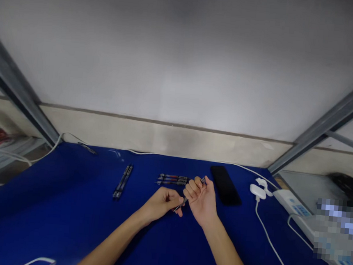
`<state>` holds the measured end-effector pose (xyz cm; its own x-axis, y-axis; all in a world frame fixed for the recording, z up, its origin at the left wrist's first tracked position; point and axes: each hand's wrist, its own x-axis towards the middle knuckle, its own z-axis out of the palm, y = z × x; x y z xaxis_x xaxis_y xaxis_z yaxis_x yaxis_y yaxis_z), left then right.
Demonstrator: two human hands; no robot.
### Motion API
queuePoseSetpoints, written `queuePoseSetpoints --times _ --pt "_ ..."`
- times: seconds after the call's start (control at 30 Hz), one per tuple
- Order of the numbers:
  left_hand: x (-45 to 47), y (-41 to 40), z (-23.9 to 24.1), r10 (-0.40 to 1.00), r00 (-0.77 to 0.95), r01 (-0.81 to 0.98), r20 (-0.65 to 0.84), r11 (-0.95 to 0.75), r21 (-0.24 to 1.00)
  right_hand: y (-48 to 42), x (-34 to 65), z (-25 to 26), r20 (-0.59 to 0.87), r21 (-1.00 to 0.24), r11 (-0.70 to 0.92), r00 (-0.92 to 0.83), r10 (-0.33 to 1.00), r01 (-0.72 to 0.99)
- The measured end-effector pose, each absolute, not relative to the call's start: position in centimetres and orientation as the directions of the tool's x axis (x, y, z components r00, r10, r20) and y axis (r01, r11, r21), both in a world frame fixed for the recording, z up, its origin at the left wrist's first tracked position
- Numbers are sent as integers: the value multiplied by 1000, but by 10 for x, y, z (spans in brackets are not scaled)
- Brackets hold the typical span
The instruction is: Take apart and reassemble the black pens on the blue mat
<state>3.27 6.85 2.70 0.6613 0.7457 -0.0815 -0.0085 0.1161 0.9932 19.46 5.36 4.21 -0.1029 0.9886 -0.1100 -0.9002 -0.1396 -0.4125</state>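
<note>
My right hand (201,197) is closed around the upper part of a dark pen (182,202), its top end poking out above the fingers. My left hand (161,202) pinches the pen's lower tip between thumb and fingers. Both hands hover just over the blue table (63,221), near its middle. A row of several pens (172,179) lies just beyond the hands. Two dark pens (123,181) lie side by side further left.
A black phone (225,184) lies face down right of the hands. A white charger (258,191) with its cable trails toward the front right. A white power strip (290,202) sits at the right edge. White cables run along the back and left.
</note>
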Motion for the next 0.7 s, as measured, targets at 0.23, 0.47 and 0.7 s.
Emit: queuePoseSetpoints --times 0.23,0.47,0.7 --pt "32 69 26 739 670 -23 -78 126 992 53 195 43 -107 -390 -144 -111 988 -909" --pt "31 69 26 740 665 -16 -102 151 988 53 195 45 -105 -400 -152 -119 987 -904" --pt "30 70 26 735 671 -19 -100 151 988 52 197 46 -76 -430 -146 -126 989 -891"
